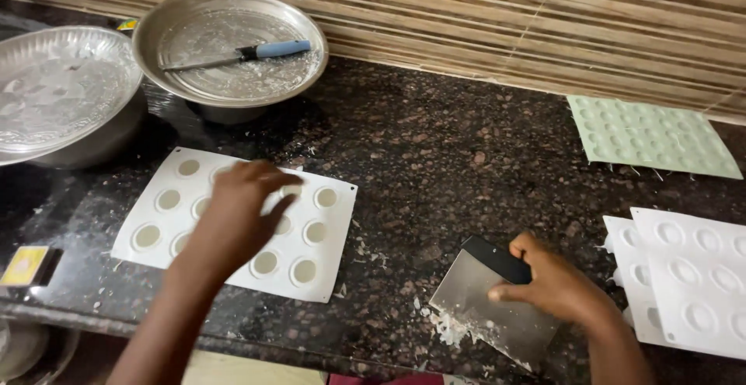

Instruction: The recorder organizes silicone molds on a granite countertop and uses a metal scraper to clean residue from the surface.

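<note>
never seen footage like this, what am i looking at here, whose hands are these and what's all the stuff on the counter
This is one picture from a camera worn on a person's head, looking down at their own two bare hands over a dark speckled stone counter.

The left hand rests flat on a white mould with round pockets that hold a pale filling. The right hand grips a metal scraper by its black handle, its blade on the counter among white scrapings.

At the back left are two metal bowls: one holds nothing I can make out, the other holds a knife with a blue handle. On the right lie a green mould and two more white moulds, overlapping.
</note>
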